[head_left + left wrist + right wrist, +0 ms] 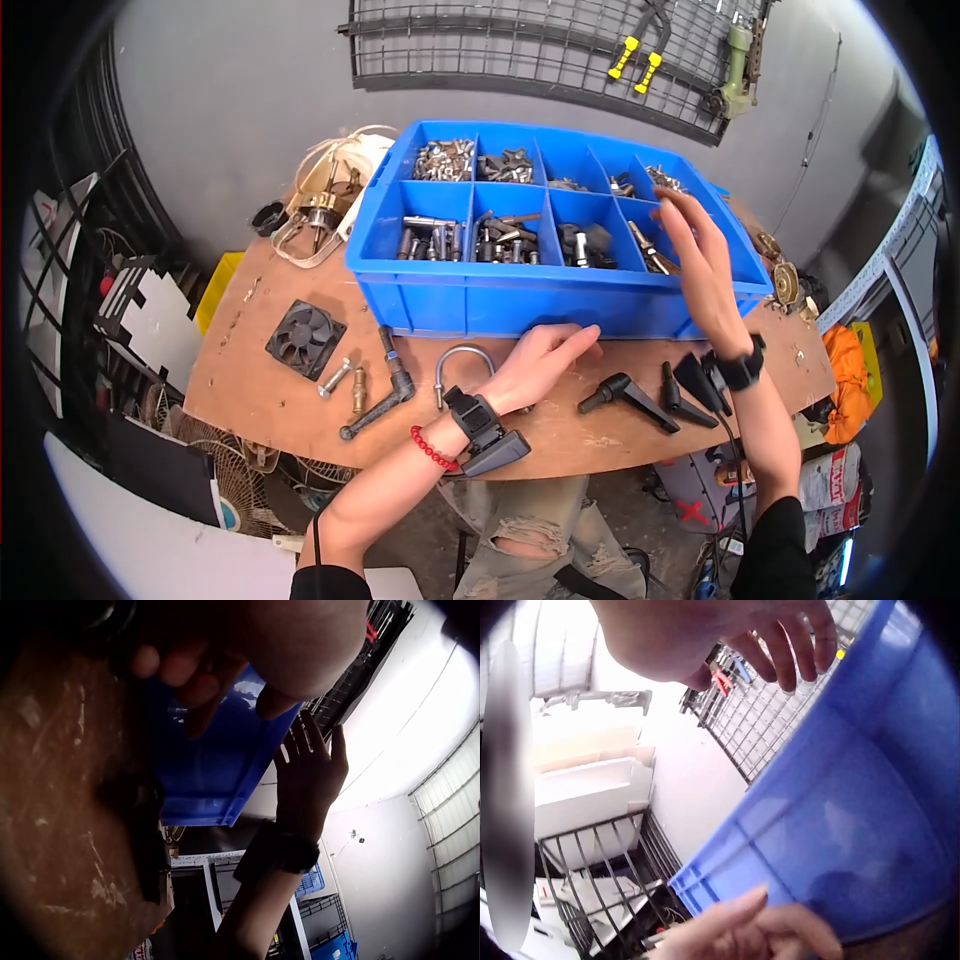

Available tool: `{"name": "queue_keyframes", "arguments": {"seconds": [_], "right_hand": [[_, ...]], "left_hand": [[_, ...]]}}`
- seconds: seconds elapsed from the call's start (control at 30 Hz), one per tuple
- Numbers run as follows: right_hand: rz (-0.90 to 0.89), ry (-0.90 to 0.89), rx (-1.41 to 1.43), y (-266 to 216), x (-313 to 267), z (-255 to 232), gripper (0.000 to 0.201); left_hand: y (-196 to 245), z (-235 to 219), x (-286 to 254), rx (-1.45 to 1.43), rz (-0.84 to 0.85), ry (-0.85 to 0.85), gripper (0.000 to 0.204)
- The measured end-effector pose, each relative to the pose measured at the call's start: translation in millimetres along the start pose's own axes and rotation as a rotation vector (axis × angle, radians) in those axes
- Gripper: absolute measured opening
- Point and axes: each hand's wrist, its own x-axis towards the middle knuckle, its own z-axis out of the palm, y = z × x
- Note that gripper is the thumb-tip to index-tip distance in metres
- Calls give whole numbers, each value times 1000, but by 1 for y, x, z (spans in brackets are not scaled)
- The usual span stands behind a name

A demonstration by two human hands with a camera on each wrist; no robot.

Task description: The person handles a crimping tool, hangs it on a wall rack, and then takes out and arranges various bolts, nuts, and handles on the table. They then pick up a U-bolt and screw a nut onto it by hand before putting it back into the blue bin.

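Note:
A blue divided bin [520, 300] stands on the wooden table, its compartments holding bolts, pins and other small metal parts. My right hand [712, 275] is raised over its front right side, fingers loosely extended and holding nothing; the right wrist view shows those fingers [784, 656] above the bin's rim. Low before the front wall is my left hand [540, 362], its thumb and fingers relaxed with nothing gripped. A U-bolt [463, 350] lies beside it, partly hidden by the wrist. To its right are two black lever handles [640, 400] [682, 400], one near the right wrist.
Left on the table lie a black cooling fan [305, 340], a bolt [336, 378], a brass fitting [359, 390] and another lever handle [385, 395]. A white bag with metal parts [335, 205] sits behind them. Tools hang on a wall grid [540, 50].

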Motion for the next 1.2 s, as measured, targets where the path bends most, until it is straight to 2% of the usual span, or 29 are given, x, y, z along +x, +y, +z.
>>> {"name": "queue_keyframes", "arguments": {"seconds": [0.03, 0.1, 0.17, 0.2, 0.27, 0.3, 0.33, 0.37, 0.5, 0.57, 0.67, 0.77, 0.8, 0.93, 1.03, 1.1, 1.13, 1.2], "right_hand": [[-15, 5, -9, -2, -18, -3, 35], [-166, 12, -176, -2, -56, -16, 26], [-210, -5, -269, -1, -98, -34, 25], [-162, -24, -221, 3, -122, -45, 26], [-196, -20, -281, 17, -170, -60, 23], [-126, 13, -242, 21, -198, -64, 20], [-112, 5, -211, 23, -223, -66, 19], [-100, 7, -188, 27, -247, -65, 16], [165, -179, 96, 33, -345, -46, 9], [240, -235, 209, 27, -368, -32, 8], [300, -283, 225, 31, -382, -20, 9], [338, -233, 345, 43, -383, -18, 9], [348, -231, 375, 43, -385, -18, 9], [351, -256, 463, 42, -380, -18, 9], [315, -277, 478, 38, -378, -18, 10], [293, -281, 474, 36, -381, -18, 12], [287, -281, 473, 36, -383, -17, 13], [270, -288, 481, 33, -386, -15, 13]], "left_hand": [[0, -1, -1, 27, 16, 9, 50], [0, 1, 0, 79, 41, 8, 48], [-7, 3, 2, 63, 97, 20, 47], [-9, 6, 4, 55, 123, 21, 46], [-9, 8, 4, 50, 110, 31, 44], [-6, 9, 2, 47, 96, 29, 43], [5, 7, 0, 43, -5, -7, 40], [3, 8, 0, 59, -17, -6, 37], [11, 9, 2, 92, -85, -2, 41], [10, 9, 4, 123, -72, -20, 46], [8, 12, 5, 130, -78, -25, 48], [12, 18, 4, 250, -41, -87, 40], [14, 23, 3, 328, -57, -97, 43], [15, 34, 4, 367, -147, -110, 28], [30, 55, -1, 828, -182, -98, 42], [41, 72, -8, 998, -82, -95, 49], [50, 82, -12, 1063, -98, -114, 56], [52, 99, -21, 1131, 20, -77, 57]]}}
